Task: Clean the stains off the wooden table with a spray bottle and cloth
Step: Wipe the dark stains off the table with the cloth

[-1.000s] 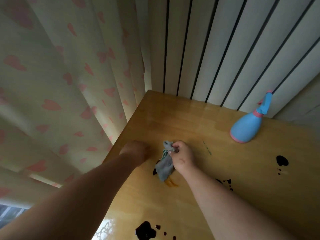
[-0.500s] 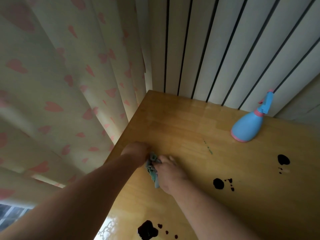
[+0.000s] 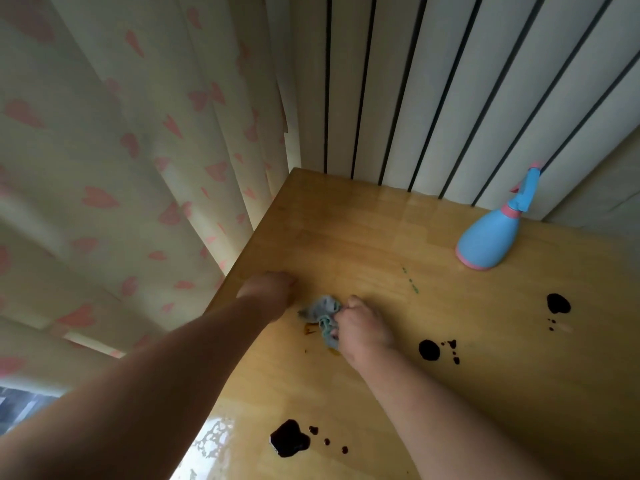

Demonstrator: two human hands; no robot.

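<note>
Gripping bunched cloth against table in curled right hand; resting fisted, empty left hand just left of cloth; with spray bottle upright well apart at far right.

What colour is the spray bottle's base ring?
Pink, under the light blue body of the spray bottle; head view shows it.
</note>
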